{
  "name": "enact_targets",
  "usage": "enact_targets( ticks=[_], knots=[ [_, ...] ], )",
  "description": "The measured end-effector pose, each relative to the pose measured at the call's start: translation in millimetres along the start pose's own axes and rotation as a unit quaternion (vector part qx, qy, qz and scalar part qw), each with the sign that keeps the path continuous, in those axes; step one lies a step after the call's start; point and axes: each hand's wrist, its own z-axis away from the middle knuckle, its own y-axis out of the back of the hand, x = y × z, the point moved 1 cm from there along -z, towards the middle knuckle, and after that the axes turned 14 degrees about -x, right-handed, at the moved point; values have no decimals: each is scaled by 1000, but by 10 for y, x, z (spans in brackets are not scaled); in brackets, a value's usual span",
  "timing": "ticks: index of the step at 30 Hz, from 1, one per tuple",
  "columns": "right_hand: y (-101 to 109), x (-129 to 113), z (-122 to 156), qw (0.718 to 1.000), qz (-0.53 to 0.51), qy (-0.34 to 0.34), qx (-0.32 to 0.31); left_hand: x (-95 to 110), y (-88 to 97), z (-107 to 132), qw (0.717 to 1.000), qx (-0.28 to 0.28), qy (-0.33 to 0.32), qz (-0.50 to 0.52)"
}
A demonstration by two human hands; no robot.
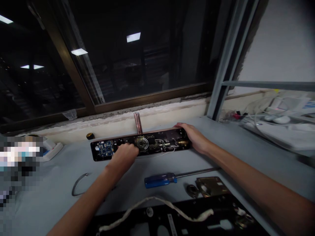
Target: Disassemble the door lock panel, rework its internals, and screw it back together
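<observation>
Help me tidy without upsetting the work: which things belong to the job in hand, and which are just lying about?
Likely the job's:
open black housing, held by the right hand, left hand at its front
blue-handled screwdriver
brass-coloured plate
black panel with pale cable across it

Apparently lying about:
dark curved strip
plastic scrap by the window
white clutter, far right

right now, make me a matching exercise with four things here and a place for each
1. screwdriver
2. blue circuit board
3. right hand
4. thick off-white cable

A. at the long housing's right end
B. lying partly over the black panel
C. on the grey table, flat
D. inside the long housing's left end

Pairs: 1-C, 2-D, 3-A, 4-B
</observation>
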Motion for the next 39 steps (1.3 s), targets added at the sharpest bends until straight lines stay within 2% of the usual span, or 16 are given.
enact_targets(
  ticks=[4,18,30,39],
  knots=[
    [0,-9,7,1000,3,0,0,7,20,-9,1000,4,-20,-12],
    [5,17,-8,1000,-1,-4,3,-14,-30,-11,1000,8,20,20],
    [-8,-2,9,1000,5,2,0,-79,-50,-11,1000,27,3,11],
    [-11,-12,11,1000,5,-4,7,-66,-69,-20,1000,17,-11,12]
  ],
)
